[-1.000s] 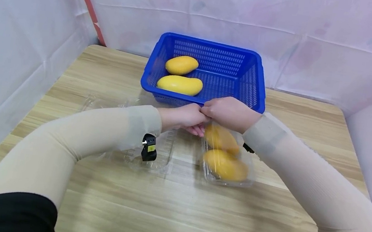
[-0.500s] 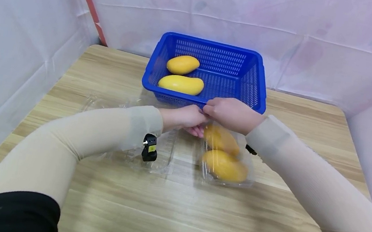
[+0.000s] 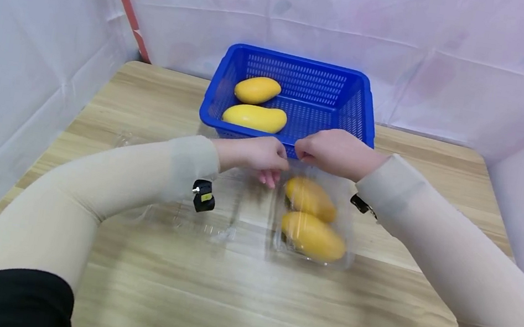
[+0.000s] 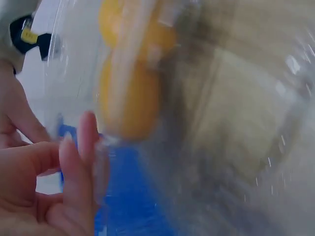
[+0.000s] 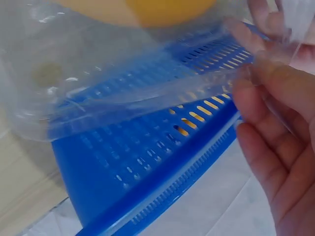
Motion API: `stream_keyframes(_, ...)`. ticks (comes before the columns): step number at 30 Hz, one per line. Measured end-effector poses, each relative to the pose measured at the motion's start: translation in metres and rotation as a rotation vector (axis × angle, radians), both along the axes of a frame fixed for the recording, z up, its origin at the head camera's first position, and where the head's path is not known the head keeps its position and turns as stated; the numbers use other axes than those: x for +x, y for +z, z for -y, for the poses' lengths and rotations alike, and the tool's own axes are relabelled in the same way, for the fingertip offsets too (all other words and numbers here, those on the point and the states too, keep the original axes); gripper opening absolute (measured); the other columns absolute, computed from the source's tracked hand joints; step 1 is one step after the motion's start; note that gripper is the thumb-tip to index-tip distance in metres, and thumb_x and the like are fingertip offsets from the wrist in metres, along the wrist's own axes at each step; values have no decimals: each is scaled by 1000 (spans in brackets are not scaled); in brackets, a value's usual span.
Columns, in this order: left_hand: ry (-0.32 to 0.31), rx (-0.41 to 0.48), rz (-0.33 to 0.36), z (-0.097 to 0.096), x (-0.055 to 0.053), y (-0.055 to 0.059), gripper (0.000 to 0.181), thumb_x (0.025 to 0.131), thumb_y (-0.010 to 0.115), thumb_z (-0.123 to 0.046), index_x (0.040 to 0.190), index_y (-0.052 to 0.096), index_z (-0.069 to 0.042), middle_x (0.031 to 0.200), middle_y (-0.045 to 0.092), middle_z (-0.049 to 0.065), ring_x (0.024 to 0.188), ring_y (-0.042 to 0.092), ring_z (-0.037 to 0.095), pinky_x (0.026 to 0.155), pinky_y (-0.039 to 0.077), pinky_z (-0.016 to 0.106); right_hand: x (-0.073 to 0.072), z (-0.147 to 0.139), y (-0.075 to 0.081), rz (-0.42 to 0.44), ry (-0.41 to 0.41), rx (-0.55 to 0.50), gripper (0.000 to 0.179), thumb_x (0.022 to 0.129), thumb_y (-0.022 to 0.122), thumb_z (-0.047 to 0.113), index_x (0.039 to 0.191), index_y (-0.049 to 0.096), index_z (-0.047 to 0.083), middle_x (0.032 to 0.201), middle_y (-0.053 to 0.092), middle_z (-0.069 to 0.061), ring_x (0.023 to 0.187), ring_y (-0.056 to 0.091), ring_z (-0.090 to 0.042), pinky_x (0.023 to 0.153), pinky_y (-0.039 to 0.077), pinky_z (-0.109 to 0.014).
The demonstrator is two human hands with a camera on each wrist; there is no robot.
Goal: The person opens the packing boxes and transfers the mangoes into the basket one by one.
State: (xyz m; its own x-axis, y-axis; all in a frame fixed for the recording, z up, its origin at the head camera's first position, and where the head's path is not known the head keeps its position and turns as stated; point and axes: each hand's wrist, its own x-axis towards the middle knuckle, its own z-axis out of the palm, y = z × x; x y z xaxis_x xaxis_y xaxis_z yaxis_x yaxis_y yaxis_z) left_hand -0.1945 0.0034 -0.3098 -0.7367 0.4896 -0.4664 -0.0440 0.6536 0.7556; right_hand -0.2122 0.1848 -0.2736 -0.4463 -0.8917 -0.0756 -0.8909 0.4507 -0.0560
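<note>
Two yellow mangoes [image 3: 314,236] lie in a clear plastic container [image 3: 349,198], below the hands in the head view. Its rim crosses the right wrist view, where my right hand [image 5: 280,113] pinches the clear plastic edge between thumb and fingertip. My left hand [image 3: 263,156] is close by on the left, with a small gap between the two hands. In the left wrist view the left fingertips [image 4: 88,130] are against a clear plastic edge. Blur and transparency hide whether they grip it. Two more mangoes [image 3: 254,118] lie in the blue basket [image 3: 301,60] behind the hands.
More clear plastic packaging [image 3: 214,218] lies on the wooden table [image 3: 242,300], left of the mango container and partly under my left forearm. White sheeting [image 3: 332,22] hangs behind and beside the table.
My hands have drawn apart, the left one leftward and the right one slightly up and right. The container with the mangoes has shifted slightly left.
</note>
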Motion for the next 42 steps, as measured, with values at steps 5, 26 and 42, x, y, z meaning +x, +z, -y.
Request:
stream_keyframes(5, -55, -298, -573, 26, 5, 16, 20, 95, 50, -29, 100, 59, -12, 84, 63, 2, 68, 58, 15, 60, 48, 31, -4, 3, 3, 64, -6, 31, 13, 86, 59, -1, 82, 62, 11, 75, 60, 1, 67, 53, -15, 63, 46, -32)
stream_keyframes(26, 184, -615, -481, 107, -21, -7, 107, 81, 15, -80, 146, -11, 1, 152, -16, 18, 139, -6, 37, 107, 3, 59, 13, -2, 18, 151, -190, 71, 41, 89, 55, 51, 98, 66, 13, 91, 55, 1, 81, 55, -15, 75, 48, -36)
stream_keyframes(42, 198, -543, -474, 109, -19, -5, 119, 75, 35, -82, 146, -10, 2, 152, -14, 19, 138, -11, 36, 108, 3, 56, 30, -60, 34, 149, -383, -193, 20, 95, 55, 21, 103, 63, 5, 98, 60, -6, 87, 56, -20, 77, 48, -42)
